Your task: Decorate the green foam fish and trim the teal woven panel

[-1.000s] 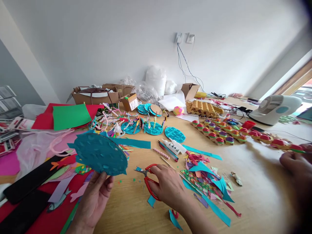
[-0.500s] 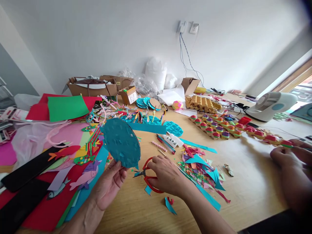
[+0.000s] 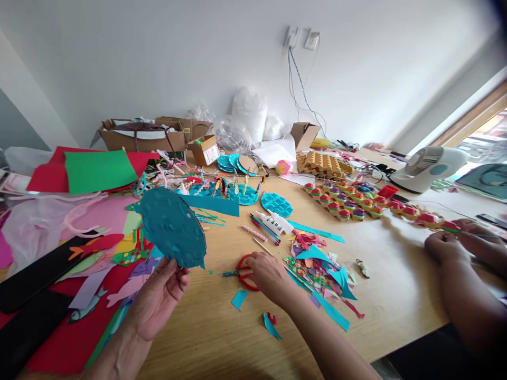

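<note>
My left hand point(image 3: 158, 295) pinches the lower edge of a teal paper-covered cardboard disc point(image 3: 172, 226), held up and tilted above the table. A small point of teal paper sticks out from its lower right rim. My right hand point(image 3: 271, 279) is on a pair of red-handled scissors point(image 3: 239, 273), low at the tabletop, with the blades pointing left towards the disc. The fingers partly cover the handles. Just in front of the scissors lies a teal paper scrap point(image 3: 238, 300). A curved teal offcut point(image 3: 271, 326) rests nearer the table's front edge.
A heap of paper scraps point(image 3: 317, 264) lies right of my right hand. Behind it are a white glue bottle point(image 3: 277, 222) and pens. Paper fish point(image 3: 95, 245) cover the left side. At right, a co-worker's hands point(image 3: 451, 245) work by painted egg cartons point(image 3: 344, 200) and a fan point(image 3: 428, 169).
The disc and my left hand have shifted left, away from the scissors. My right hand has lowered the scissors to the tabletop, and their blades look closer together. The camera view has shifted slightly.
</note>
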The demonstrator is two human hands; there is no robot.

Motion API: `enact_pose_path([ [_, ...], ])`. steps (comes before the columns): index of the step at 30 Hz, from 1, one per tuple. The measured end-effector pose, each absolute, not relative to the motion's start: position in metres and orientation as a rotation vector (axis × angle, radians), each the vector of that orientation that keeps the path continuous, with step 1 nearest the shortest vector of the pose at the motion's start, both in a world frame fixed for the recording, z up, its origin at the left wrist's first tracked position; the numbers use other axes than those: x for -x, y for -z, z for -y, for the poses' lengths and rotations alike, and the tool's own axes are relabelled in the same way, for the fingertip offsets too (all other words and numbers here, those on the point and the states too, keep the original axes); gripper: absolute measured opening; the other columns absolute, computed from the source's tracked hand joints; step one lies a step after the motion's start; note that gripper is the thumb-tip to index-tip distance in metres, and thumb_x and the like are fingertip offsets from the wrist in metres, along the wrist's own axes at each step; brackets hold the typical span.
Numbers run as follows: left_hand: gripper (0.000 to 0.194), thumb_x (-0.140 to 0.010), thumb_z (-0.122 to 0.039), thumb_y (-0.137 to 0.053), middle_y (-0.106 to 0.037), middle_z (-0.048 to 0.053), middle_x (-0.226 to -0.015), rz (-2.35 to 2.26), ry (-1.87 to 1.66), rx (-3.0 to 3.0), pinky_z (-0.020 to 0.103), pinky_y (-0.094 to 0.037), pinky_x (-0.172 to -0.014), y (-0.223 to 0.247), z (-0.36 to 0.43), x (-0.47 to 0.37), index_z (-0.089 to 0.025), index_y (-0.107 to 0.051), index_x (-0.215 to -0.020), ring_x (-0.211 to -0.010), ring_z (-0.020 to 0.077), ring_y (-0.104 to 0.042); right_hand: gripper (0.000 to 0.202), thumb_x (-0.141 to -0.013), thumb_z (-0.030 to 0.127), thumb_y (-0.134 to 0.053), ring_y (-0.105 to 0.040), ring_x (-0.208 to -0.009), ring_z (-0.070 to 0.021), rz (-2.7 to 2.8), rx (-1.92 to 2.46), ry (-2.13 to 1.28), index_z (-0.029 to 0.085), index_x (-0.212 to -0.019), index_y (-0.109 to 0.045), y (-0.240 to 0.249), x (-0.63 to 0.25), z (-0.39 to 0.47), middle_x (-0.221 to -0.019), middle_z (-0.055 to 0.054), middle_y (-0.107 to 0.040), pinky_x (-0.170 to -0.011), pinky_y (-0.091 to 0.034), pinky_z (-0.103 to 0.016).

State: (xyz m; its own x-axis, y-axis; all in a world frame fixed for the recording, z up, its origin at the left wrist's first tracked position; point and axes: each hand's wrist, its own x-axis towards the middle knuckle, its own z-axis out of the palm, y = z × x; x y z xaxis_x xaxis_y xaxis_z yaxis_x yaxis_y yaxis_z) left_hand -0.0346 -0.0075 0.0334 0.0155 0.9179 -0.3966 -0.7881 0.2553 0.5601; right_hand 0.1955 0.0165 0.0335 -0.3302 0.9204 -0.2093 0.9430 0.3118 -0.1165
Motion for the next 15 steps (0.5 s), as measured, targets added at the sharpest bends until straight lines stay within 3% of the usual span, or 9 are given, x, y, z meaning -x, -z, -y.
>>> enact_pose_path([
  [8,0.029,-0.048,-0.012,-0.081,-0.064,0.000,-0.066,-0.746,-1.362,-0.213,0.018,-0.048,-0.043,-0.033,0.008,0.037,-0.015,-0.063,-0.070,-0.057,0.0117,-0.058,0.021,-0.082,0.019,-0.044,-0.058,-0.081,-0.0127,-2.627,-1.620,0.502,0.022,-0.094,-0.061,-0.026,-0.176,-0.024,-0.094,-0.003,-0.063,-0.063,-0.034,-0.021],
  [15,0.028,-0.049,-0.012,-0.081,-0.064,0.000,-0.067,-0.740,-1.370,-0.225,0.019,-0.049,-0.043,-0.032,0.008,0.037,-0.016,-0.063,-0.071,-0.057,0.0122,-0.058,0.018,-0.079,0.016,-0.046,-0.058,-0.076,-0.0134,-2.646,-1.579,0.516,0.020,-0.085,-0.063,-0.013,-0.173,-0.030,-0.088,-0.003,-0.064,-0.059,-0.032,-0.023],
])
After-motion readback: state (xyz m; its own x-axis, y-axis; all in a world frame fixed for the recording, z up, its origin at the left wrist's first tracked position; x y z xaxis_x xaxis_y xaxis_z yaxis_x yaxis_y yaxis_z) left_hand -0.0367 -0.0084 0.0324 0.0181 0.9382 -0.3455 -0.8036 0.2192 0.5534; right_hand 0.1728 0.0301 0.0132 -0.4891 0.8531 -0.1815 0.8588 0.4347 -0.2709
